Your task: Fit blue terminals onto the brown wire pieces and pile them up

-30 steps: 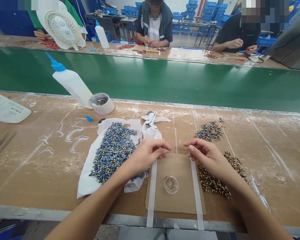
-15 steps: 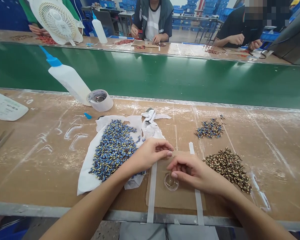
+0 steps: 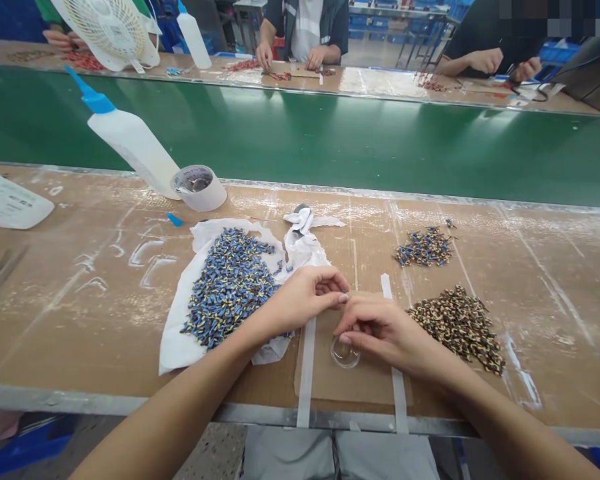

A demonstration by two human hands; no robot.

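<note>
Both my hands meet over a small clear dish (image 3: 345, 353) on the cardboard pad (image 3: 325, 383). Left hand (image 3: 305, 297) and right hand (image 3: 387, 333) pinch fingers narrow on something too tiny to see. I judge this a joining step, needing steady alignment.

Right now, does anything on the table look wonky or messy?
Yes. The white squeeze bottle tilts steeply beside the tape roll, a small blue piece lies loose nearby, and white smears streak the table.

Left hand (image 3: 305, 299), right hand (image 3: 383, 331) over dish (image 3: 345, 355)
</note>
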